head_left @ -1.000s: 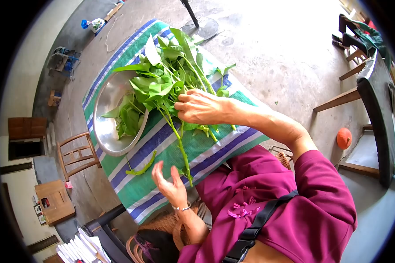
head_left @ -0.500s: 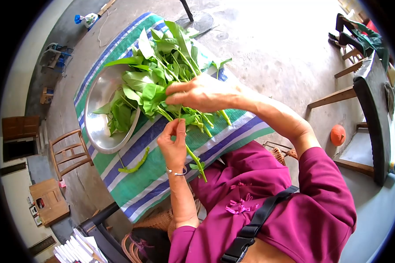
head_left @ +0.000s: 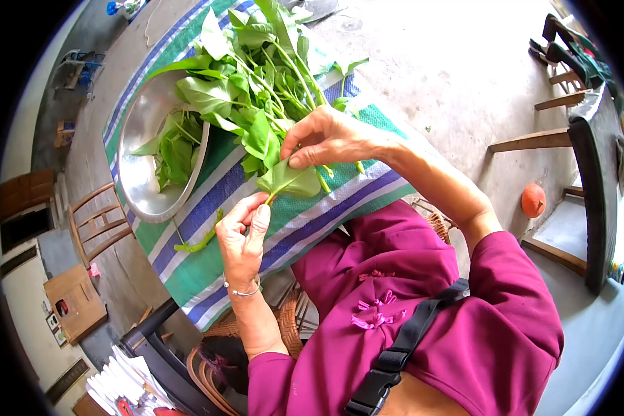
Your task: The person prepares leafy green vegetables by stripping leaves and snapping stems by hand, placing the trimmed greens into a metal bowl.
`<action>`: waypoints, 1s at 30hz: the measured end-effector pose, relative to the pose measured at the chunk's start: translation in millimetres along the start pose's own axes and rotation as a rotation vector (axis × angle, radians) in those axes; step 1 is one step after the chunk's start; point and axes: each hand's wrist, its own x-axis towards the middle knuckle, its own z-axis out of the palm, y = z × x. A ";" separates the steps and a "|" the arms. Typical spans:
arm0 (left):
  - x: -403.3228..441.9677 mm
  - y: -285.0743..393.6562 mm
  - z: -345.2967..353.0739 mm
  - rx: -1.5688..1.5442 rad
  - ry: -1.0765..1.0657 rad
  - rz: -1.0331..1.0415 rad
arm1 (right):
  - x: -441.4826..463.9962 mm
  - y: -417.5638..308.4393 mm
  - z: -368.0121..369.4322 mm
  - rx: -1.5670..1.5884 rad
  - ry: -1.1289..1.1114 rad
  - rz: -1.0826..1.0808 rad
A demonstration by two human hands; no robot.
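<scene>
My left hand [head_left: 241, 239] pinches the stalk of a broad green leaf [head_left: 292, 183] between thumb and fingertips. The fingers of my right hand [head_left: 336, 142] are closed on the leaf's upper edge, so it stretches between both hands. Just beyond lies a heap of leafy greens with long stems [head_left: 256, 76], looking like water spinach. To its left, a metal bowl [head_left: 127, 182] holds several picked leaves [head_left: 177, 156]. A short green stem piece [head_left: 200, 243] rests on the striped cloth near my left hand.
A green, blue and white striped cloth [head_left: 187, 277] covers the table. A wooden chair [head_left: 100, 225] stands at the left, and a dark-backed chair [head_left: 589, 201] at the right near an orange ball-like object [head_left: 533, 200]. A person in green sits at the far upper right.
Both hands now hold a single leaf spread between them. My left hand has shifted left and my right hand slightly right. The long stem below my left hand no longer shows there.
</scene>
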 end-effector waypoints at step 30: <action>1.7 -1.7 -1.0 -0.077 -0.105 -0.085 | -24.0 -9.9 26.7 -0.681 0.601 -0.564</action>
